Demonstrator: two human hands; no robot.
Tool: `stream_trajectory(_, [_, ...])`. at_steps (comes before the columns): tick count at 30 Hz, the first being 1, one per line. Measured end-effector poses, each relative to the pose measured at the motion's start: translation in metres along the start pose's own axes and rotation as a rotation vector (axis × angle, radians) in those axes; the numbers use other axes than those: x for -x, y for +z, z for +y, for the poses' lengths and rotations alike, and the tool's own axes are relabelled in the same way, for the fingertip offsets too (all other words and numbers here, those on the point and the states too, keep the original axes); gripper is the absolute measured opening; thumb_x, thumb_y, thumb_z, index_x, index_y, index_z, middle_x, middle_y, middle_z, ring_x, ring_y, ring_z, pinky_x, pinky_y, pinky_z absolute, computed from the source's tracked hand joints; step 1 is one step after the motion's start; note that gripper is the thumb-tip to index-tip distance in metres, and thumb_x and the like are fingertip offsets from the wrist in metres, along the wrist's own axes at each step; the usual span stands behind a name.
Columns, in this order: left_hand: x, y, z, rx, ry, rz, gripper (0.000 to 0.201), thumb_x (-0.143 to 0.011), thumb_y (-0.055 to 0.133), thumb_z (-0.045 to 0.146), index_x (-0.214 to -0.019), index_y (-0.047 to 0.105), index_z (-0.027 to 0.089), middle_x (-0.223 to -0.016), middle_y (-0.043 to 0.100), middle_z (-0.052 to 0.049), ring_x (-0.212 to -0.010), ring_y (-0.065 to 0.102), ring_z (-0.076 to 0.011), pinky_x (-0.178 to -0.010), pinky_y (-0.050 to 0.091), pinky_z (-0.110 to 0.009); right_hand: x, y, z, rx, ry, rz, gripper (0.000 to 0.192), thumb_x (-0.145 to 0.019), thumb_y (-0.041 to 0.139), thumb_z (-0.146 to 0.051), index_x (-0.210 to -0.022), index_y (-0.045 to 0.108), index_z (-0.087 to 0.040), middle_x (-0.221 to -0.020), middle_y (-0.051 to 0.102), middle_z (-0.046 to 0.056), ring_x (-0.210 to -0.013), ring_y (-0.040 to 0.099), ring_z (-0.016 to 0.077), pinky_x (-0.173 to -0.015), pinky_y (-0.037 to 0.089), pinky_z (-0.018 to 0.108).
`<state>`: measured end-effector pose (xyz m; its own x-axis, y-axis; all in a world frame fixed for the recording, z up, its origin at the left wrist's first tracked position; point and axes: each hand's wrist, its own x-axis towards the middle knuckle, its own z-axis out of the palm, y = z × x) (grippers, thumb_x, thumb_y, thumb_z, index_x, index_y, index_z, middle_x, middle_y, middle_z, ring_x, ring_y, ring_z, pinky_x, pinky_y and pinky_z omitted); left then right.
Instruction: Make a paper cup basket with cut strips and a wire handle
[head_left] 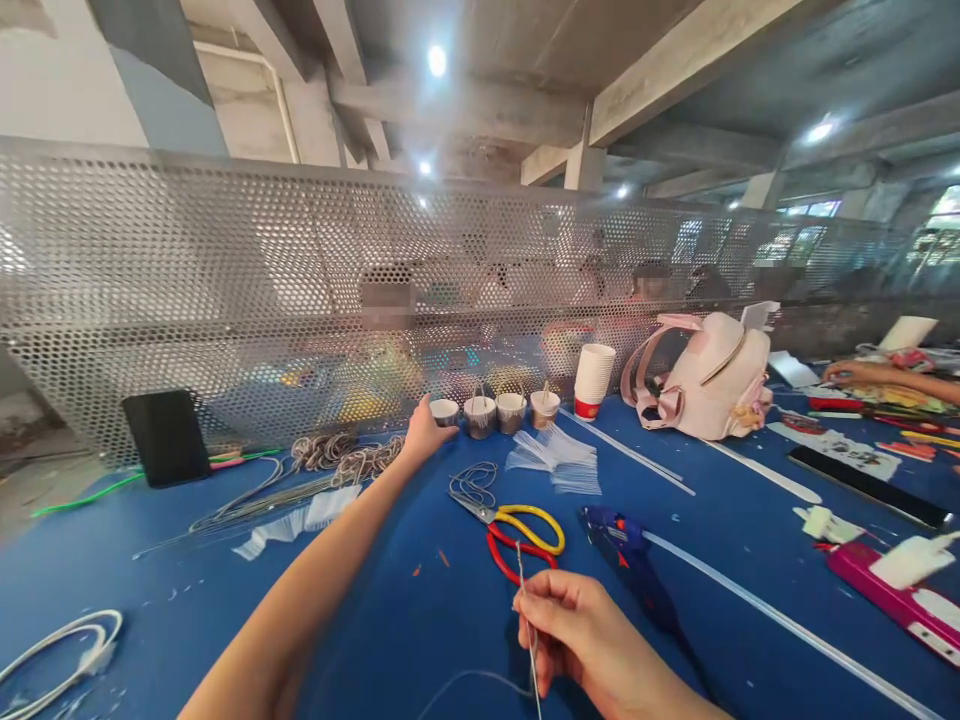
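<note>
My left hand reaches to the far side of the table, its fingers and thumb round the leftmost small cup. Several more small cups stand to its right in a row, with dark wrapped sides and thin loops above. Nearer to me, my right hand pinches a thin grey cord upright between thumb and fingers. Just beyond that hand lie scissors with red and yellow handles, beside a small coil of grey cord. A blue hot glue gun is to the right.
Clear strips, stacked paper cups and a pink backpack stand along the back, before a perforated metal screen. Bundled cord and a phone are left. A power strip and another person's arm are right.
</note>
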<state>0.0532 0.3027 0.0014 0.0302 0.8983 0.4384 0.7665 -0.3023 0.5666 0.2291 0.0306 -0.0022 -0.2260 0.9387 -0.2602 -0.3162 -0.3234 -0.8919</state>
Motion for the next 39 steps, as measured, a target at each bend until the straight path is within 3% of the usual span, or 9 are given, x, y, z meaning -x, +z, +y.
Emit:
stream_trajectory(5, [-0.004, 0.006, -0.006, 0.04, -0.006, 0.055, 0.076, -0.065, 0.069, 0.017, -0.133, 0.036, 0.012, -0.128, 0.053, -0.018, -0.121, 0.05, -0.0305, -0.099, 0.041, -0.041, -0.002, 0.0, 0.008, -0.014, 0.047, -0.003, 0.045, -0.059, 0.078, -0.051, -0.072, 0.058, -0.012, -0.059, 0.061, 0.0, -0.04, 0.049, 0.0059, -0.042, 0.044, 0.021])
stream_trajectory(12, [0.003, -0.011, -0.008, 0.041, 0.006, 0.057, 0.073, -0.066, 0.069, 0.014, -0.131, 0.038, 0.014, -0.13, 0.053, -0.016, -0.121, 0.051, -0.0276, -0.1, 0.042, -0.037, 0.002, 0.007, 0.011, -0.002, 0.028, -0.034, 0.041, -0.062, 0.077, -0.047, -0.073, 0.058, -0.012, -0.061, 0.062, 0.0, -0.041, 0.05, 0.0062, -0.043, 0.045, 0.022])
stream_trajectory(18, [-0.004, -0.02, -0.001, 0.003, 0.018, 0.034, 0.039, -0.085, 0.059, 0.028, -0.122, 0.051, 0.017, -0.125, 0.055, -0.011, -0.107, 0.057, -0.0252, -0.088, 0.048, -0.047, 0.002, 0.009, 0.008, -0.001, 0.012, -0.026, 0.046, -0.056, 0.078, -0.052, -0.07, 0.057, -0.013, -0.058, 0.061, 0.0, -0.04, 0.048, 0.0059, -0.042, 0.044, 0.022])
stream_trajectory(20, [-0.004, -0.02, 0.004, -0.022, 0.027, 0.021, 0.038, -0.083, 0.062, 0.027, -0.119, 0.054, 0.017, -0.121, 0.058, -0.01, -0.104, 0.059, -0.0252, -0.087, 0.049, -0.045, 0.001, 0.008, 0.007, -0.01, 0.004, -0.027, 0.048, -0.055, 0.079, -0.053, -0.069, 0.056, -0.013, -0.057, 0.061, 0.0, -0.039, 0.048, 0.0057, -0.041, 0.042, 0.021])
stream_trajectory(24, [0.006, -0.02, 0.017, -0.09, 0.063, 0.055, 0.052, -0.071, 0.069, 0.015, -0.12, 0.053, 0.015, -0.131, 0.05, -0.016, -0.127, 0.041, -0.0325, -0.103, 0.037, -0.042, 0.001, 0.006, 0.006, -0.036, 0.005, -0.042, 0.048, -0.055, 0.079, -0.052, -0.069, 0.055, -0.013, -0.056, 0.061, 0.0, -0.038, 0.048, 0.0056, -0.04, 0.042, 0.021])
stream_trajectory(26, [0.012, -0.017, 0.027, -0.116, 0.088, 0.065, 0.043, -0.077, 0.063, 0.016, -0.119, 0.054, 0.016, -0.136, 0.046, -0.015, -0.131, 0.036, -0.0307, -0.106, 0.033, -0.042, 0.002, 0.007, 0.006, -0.046, 0.013, -0.052, 0.046, -0.056, 0.079, -0.051, -0.069, 0.056, -0.013, -0.056, 0.061, 0.0, -0.038, 0.048, 0.0056, -0.04, 0.042, 0.021])
stream_trajectory(29, [0.018, -0.006, 0.043, -0.135, 0.097, 0.03, 0.029, -0.086, 0.057, 0.023, -0.114, 0.057, 0.017, -0.126, 0.054, -0.012, -0.118, 0.05, -0.0262, -0.098, 0.042, -0.045, 0.004, 0.009, 0.005, -0.05, 0.02, -0.062, 0.044, -0.057, 0.078, -0.05, -0.07, 0.056, -0.013, -0.056, 0.061, 0.0, -0.038, 0.048, 0.0057, -0.041, 0.043, 0.021])
stream_trajectory(33, [0.015, 0.014, 0.061, -0.15, 0.046, -0.011, 0.034, -0.088, 0.056, 0.032, -0.118, 0.054, 0.017, -0.12, 0.057, -0.009, -0.1, 0.059, -0.0231, -0.083, 0.051, -0.045, 0.004, 0.01, 0.003, -0.047, -0.004, -0.047, 0.045, -0.057, 0.078, -0.05, -0.07, 0.057, -0.013, -0.056, 0.061, 0.0, -0.039, 0.048, 0.006, -0.042, 0.043, 0.022])
stream_trajectory(39, [0.009, 0.024, 0.07, -0.156, -0.041, -0.04, 0.034, -0.087, 0.057, 0.032, -0.118, 0.054, 0.018, -0.12, 0.057, -0.009, -0.1, 0.059, -0.0231, -0.082, 0.051, -0.044, 0.002, 0.009, 0.002, -0.063, -0.008, -0.049, 0.047, -0.054, 0.08, -0.051, -0.07, 0.056, -0.013, -0.055, 0.06, 0.0, -0.037, 0.048, 0.0057, -0.041, 0.041, 0.021])
